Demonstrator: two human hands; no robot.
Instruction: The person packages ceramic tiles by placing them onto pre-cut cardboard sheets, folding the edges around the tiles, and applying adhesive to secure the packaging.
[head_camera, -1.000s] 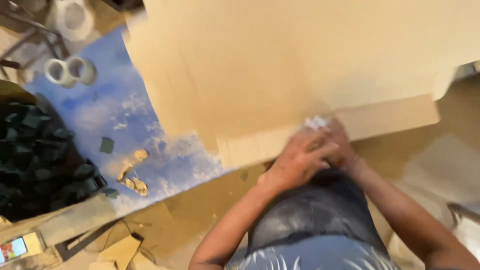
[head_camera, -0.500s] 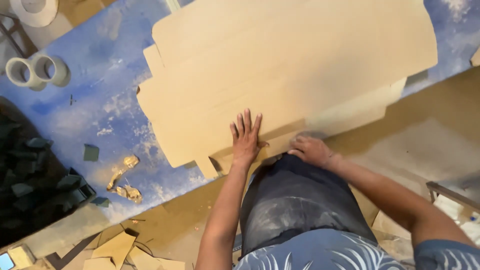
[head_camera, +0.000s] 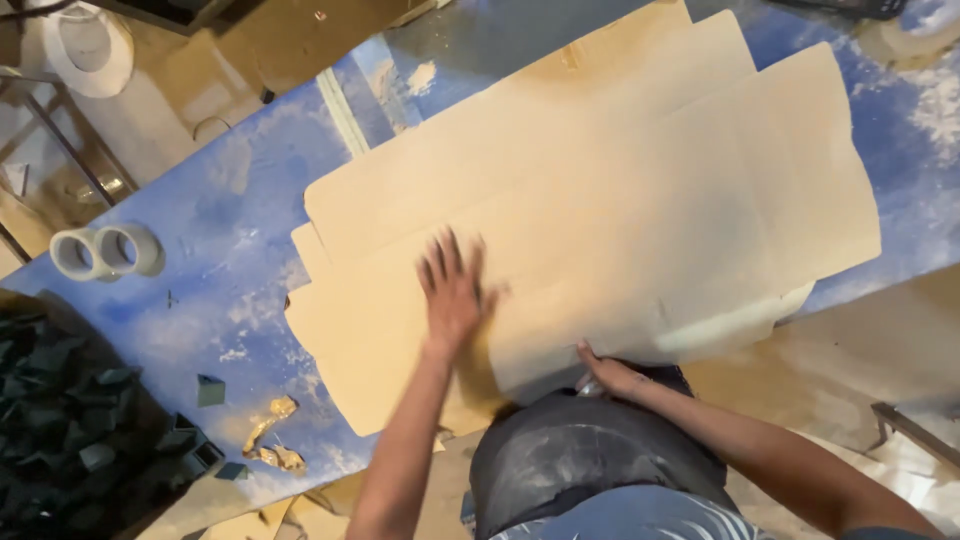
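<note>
Since half a second ago, the left hand (head_camera: 452, 290) has slid further up onto the stack of flattened cardboard sheets (head_camera: 600, 200), away from the near edge where it lay before, and the view has drawn back to show more of the sheets. That hand lies flat with fingers spread, palm down on the top sheet, gripping nothing. The right hand (head_camera: 608, 375) sits at the near edge of the stack, just in front of the person's dark, dust-marked apron (head_camera: 590, 465); its fingers curl at the cardboard's edge, but whether they pinch it or only rest there cannot be told.

The cardboard is plain tan, matte and smooth, cut into broad panels with shallow flaps, several layers fanned out one over another. The stack lies on a blue worktable (head_camera: 230, 230) whose surface is scuffed and powdered with pale dust.

Two rolls of clear tape (head_camera: 105, 252) stand side by side near the left edge of the table, well apart from the sheets. A small dark green wedge (head_camera: 210, 390) and crumpled scraps of brown tape (head_camera: 272, 435) lie near the stack's left corner. At the far left, a heap of dark green corner pieces (head_camera: 65, 430) fills a container whose walls are hard to make out.
</note>
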